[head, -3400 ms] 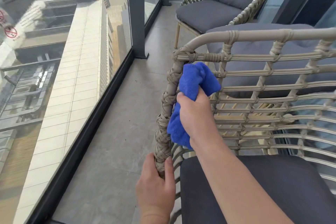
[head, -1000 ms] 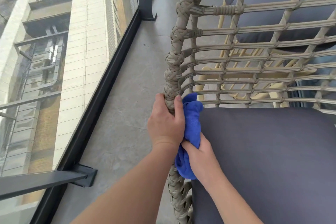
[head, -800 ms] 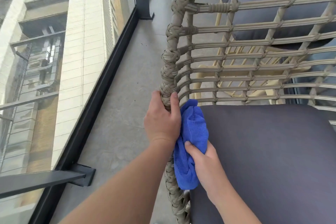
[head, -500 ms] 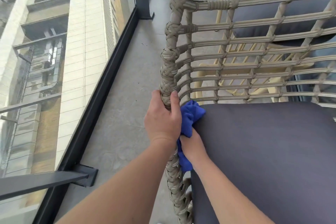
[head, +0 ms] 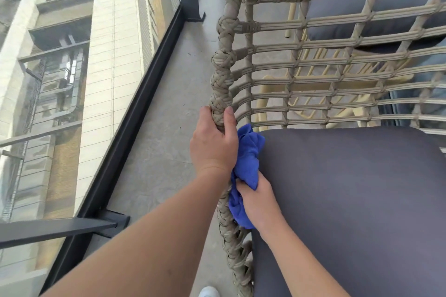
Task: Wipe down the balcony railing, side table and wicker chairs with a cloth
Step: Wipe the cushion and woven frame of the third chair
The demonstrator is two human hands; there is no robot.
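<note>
two hands on one wicker chair (head: 337, 60). left hand (head: 213, 142): fingers curled round the wrapped corner post (head: 220, 79), steadying. right hand (head: 257, 196): fingers bunched on the blue cloth (head: 248, 152), wedged between post and grey seat cushion (head: 350, 200). beyond: glass balustrade (head: 108, 79), floor (head: 164, 128). risk: cloth likely snags on the weave knots or merely skims them, leaving dust.

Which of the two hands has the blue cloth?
The right hand grips the crumpled blue cloth; the left hand holds only the woven wicker chair post.
</note>
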